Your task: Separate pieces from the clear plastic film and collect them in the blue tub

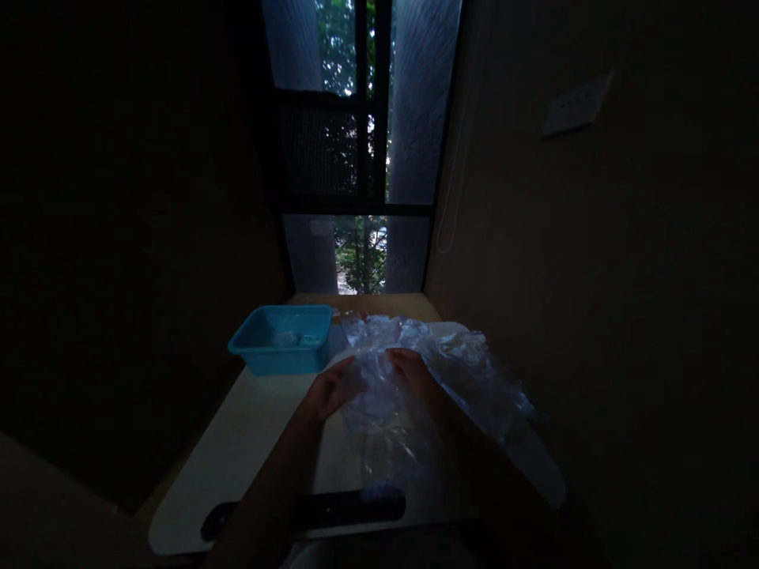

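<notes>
My left hand [335,387] and my right hand [409,365] are closed on the upper part of a clear plastic bag [385,427], one hand at each side. The bag hangs down between my forearms over the white table top. Whether anything lies inside it is too dark to tell. Behind and to the right of my right hand, more crumpled clear plastic bags [468,367] are spread in a loose heap. A blue plastic basin [290,359] stands left of my hands, with something clear in it that I cannot make out.
The white table [249,442] has rounded corners. Along its near edge runs a long black bar [349,508], partly behind my left forearm. Walls close in on both sides, with a switch plate [576,107] on the right one. A tall window [361,213] stands at the far end.
</notes>
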Motion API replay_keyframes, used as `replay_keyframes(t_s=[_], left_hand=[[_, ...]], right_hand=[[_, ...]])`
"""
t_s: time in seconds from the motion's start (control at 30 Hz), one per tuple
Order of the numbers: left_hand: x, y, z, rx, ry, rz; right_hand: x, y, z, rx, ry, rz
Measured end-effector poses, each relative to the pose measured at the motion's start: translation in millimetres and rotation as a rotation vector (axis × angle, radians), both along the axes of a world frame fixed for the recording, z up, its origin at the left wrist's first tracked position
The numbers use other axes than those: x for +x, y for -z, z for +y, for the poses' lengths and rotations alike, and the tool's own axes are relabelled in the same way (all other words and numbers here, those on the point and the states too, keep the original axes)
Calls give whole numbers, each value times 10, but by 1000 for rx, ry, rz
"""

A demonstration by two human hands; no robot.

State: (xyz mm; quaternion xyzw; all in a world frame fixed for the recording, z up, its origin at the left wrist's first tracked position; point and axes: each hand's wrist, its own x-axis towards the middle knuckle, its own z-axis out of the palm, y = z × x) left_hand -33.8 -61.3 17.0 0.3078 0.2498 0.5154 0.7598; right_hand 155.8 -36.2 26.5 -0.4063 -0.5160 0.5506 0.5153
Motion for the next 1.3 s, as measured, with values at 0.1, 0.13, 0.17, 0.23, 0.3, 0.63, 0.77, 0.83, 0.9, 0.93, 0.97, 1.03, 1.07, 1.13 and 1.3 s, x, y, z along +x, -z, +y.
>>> replay_keyframes(t_s=[0.1, 0.13, 0.17, 0.23, 0.3, 0.63, 0.77, 0.83, 0.9, 0.93, 0.97, 1.03, 1.07, 1.13, 1.3], left_hand=[[43, 2, 99, -5, -54, 61], [62, 0, 141, -7, -87, 96], [80, -3, 185, -6, -125, 123], [105, -7, 265, -1, -199, 142], [114, -8, 326, 7, -269, 105], [85, -6, 362, 28, -222, 59], [34, -36, 354, 70, -53, 31], [13, -49, 364, 46, 15, 43], [4, -54, 384, 11, 62, 70], [3, -54, 398, -3, 78, 79], [3, -52, 413, -18, 92, 83], [6, -48, 442, -65, 131, 97], [9, -47, 454, -95, 152, 109], [22, -46, 472, -146, 169, 121], [77, -26, 495, -154, 102, 85]], right_hand=[[-26, 74, 109, -22, 53, 42], [-31, 101, 143, -26, 75, 61], [-33, 125, 174, -26, 90, 80], [-23, 156, 222, -46, 93, 126], [1, 155, 247, -94, 69, 204], [78, 64, 221, -159, -75, 312], [73, 119, 240, -126, -1, 272], [66, 125, 238, -90, 40, 214], [62, 121, 229, -49, 59, 146], [62, 118, 224, -25, 60, 120], [64, 116, 219, -2, 52, 96], [70, 118, 215, 41, 29, 42], [73, 124, 217, 58, 24, 9], [80, 141, 228, 77, 33, -52], [90, 179, 249, 60, 99, -74]])
